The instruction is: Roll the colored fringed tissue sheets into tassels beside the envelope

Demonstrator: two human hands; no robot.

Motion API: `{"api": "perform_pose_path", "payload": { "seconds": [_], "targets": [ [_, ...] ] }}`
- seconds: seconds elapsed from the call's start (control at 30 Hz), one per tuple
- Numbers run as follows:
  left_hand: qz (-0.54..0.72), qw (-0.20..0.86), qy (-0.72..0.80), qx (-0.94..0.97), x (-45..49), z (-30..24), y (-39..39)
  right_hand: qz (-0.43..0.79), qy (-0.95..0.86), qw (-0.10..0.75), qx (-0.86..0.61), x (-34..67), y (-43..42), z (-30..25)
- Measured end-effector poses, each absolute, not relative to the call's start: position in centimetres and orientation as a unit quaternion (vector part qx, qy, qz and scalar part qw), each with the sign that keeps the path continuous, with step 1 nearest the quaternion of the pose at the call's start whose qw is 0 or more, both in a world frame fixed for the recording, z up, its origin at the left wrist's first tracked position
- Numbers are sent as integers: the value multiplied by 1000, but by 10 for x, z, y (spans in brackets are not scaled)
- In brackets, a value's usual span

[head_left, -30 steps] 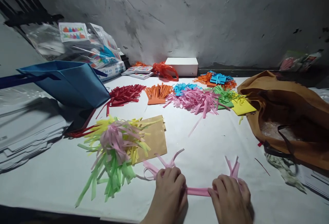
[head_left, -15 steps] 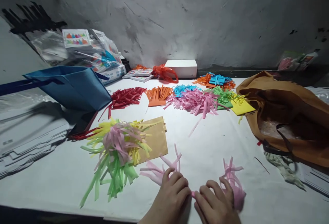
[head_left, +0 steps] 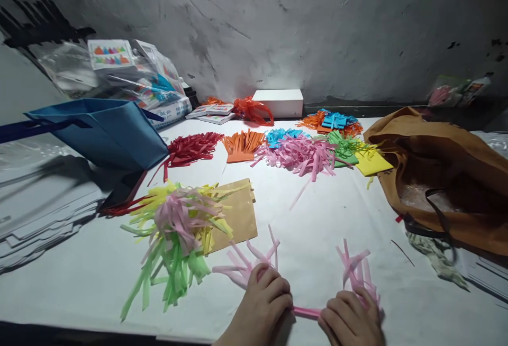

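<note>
A pink tissue paper tassel lies across the front of the white table, its middle rolled into a thin strand. My left hand is closed on the strand's left part, with fringe fanning out beyond the fingers. On the right part, my right hand is closed too, and loose pink strips stand up behind it. Only the short rolled stretch shows between the hands. To the left, yellow, pink and green tassels lie heaped, partly over a brown paper envelope.
Fringed paper bundles, dark red, orange and pink, lie across the back. A blue bag stands left; an open brown bag stands right. A white box sits by the wall.
My right hand has moved right, away from the left one, and a longer rolled pink stretch now shows between them. The left hand has stayed nearly in place.
</note>
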State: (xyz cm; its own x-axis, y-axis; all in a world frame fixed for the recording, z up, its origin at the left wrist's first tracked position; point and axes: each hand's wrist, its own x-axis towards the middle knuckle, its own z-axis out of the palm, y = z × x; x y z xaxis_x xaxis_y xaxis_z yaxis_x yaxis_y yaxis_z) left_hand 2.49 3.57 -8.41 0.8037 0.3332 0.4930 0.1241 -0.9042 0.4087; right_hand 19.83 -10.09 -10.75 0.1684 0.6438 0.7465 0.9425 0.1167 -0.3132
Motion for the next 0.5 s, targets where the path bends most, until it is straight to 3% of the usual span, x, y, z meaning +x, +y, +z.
{"api": "perform_pose_path", "payload": {
  "seconds": [0.33,0.5],
  "targets": [
    [223,138,252,931,35,-79,19,-135,-535,381,-741,187,-103,-103],
    [236,73,125,961,37,-80,21,-160,-611,370,-681,185,-102,-105]
  ]
}}
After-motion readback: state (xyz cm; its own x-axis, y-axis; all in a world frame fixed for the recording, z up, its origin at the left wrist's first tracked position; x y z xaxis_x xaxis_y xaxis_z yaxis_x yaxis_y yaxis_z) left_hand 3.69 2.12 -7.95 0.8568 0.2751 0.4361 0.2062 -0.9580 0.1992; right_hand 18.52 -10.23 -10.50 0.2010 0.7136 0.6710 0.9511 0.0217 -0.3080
